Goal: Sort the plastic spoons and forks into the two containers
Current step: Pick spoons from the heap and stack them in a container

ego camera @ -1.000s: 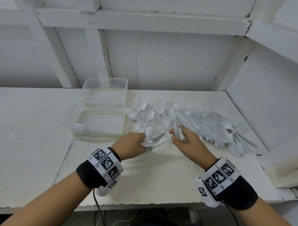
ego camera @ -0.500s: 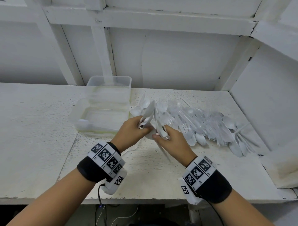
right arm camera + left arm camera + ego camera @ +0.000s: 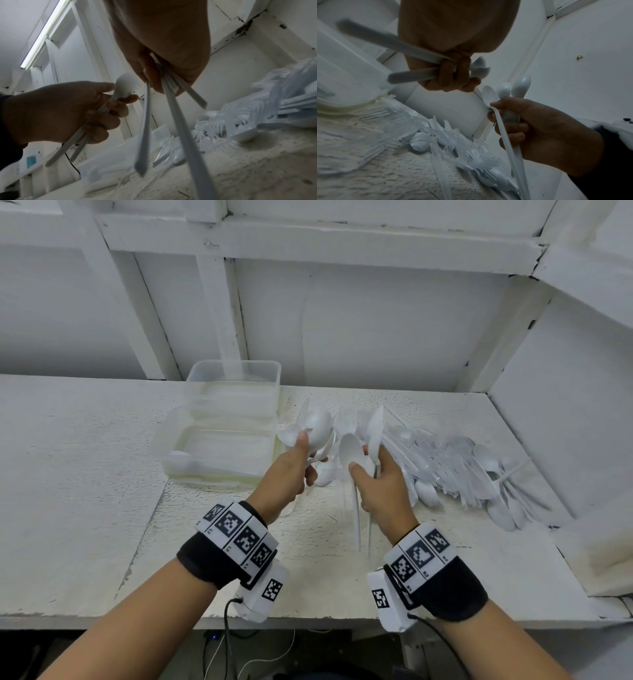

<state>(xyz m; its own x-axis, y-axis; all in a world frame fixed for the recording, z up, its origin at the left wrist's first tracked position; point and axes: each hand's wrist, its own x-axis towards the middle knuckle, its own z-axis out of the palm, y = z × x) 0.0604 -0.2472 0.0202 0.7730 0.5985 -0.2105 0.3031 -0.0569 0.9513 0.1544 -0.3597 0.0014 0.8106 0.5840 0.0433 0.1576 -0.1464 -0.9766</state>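
Note:
My left hand (image 3: 291,470) grips a small bunch of white plastic spoons (image 3: 317,428), bowls up, handles poking out below the fist (image 3: 412,77). Close beside it, my right hand (image 3: 380,484) grips another bunch of white spoons (image 3: 352,451), their long handles (image 3: 144,135) hanging down toward the table. Both hands hover above the near left end of the pile of white spoons and clear forks (image 3: 455,470). Two clear plastic containers stand left of the hands: the near one (image 3: 219,453) and the far one (image 3: 236,385).
The white table (image 3: 85,491) has a front edge close to my wrists. A white wall panel (image 3: 565,422) closes the right side just past the pile. Slanted white beams (image 3: 219,313) rise behind the containers.
Both hands have lifted off the table and turned their spoon bunches upright, bowls up. They drew closer together and shifted left toward the containers.

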